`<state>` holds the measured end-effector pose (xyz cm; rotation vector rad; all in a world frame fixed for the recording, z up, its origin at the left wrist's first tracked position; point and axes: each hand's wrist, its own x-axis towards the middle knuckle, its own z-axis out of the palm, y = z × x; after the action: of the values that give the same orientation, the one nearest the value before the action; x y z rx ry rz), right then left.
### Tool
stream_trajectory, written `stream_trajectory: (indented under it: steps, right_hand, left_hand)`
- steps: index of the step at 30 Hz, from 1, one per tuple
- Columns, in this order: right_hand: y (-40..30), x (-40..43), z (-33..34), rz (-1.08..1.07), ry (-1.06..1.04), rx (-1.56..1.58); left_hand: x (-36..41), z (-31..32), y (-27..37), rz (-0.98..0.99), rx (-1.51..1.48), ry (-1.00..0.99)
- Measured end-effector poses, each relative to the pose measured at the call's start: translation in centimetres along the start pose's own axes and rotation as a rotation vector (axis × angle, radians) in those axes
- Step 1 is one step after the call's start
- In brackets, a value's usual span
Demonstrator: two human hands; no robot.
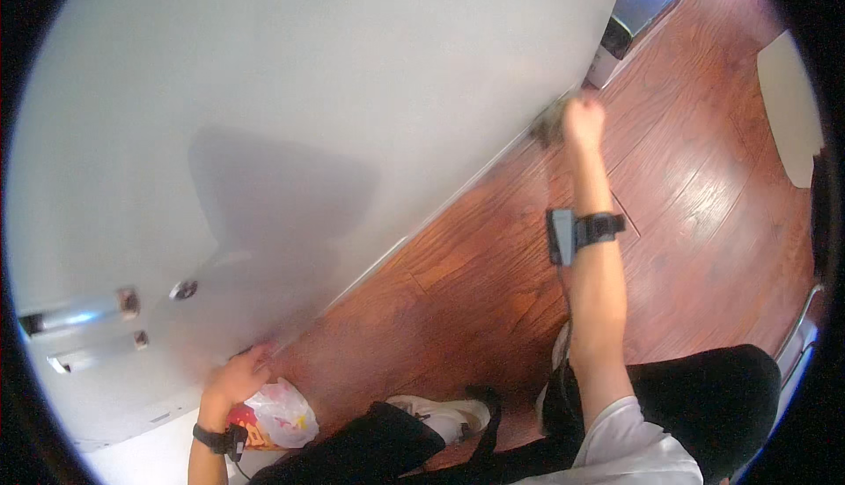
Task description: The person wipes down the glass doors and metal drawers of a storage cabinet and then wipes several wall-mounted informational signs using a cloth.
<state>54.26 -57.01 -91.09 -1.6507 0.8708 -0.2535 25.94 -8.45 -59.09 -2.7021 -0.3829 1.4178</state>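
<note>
A large light grey panel (409, 89), with handles and a lock on it, fills the left side of the view. At its bottom edge, far up on the right, my right hand (584, 122) is closed on a blurred grey-green thing (549, 127), perhaps a cloth. That thing lies at the line where panel and floor meet. My left hand (243, 374) is low on the left by the panel's bottom edge, its fingers spread and blurred. Just below its fingers sits a whitish plastic bag (284, 412) with red and yellow print.
Metal bar handles (82, 316) and a round lock (183, 289) stick out from the panel. A box (637, 10) stands beyond my right hand. Brown wood-look floor (462, 274) runs between panel and legs. A pale rounded object (789, 112) is at the right rim. My white shoe (455, 414) is near the bag.
</note>
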Motion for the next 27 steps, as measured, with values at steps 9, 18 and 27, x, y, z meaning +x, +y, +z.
stream_trajectory:
  steps: [9, 18, 27]
  right_hand:
    - [-0.1, -4.8, 1.7, -0.187, -0.013, -0.122]
    - [4.3, -27.1, 7.2, -0.011, -0.44, -0.052]
    - [2.2, -15.1, 4.0, 0.046, -0.277, -0.089]
  left_hand:
    - [-8.7, -4.4, -2.3, -0.148, -0.361, 0.084]
    - [-8.2, -7.1, 5.6, -0.128, -0.301, 0.229]
    - [-2.8, 0.7, 4.1, 0.018, -0.898, 0.431]
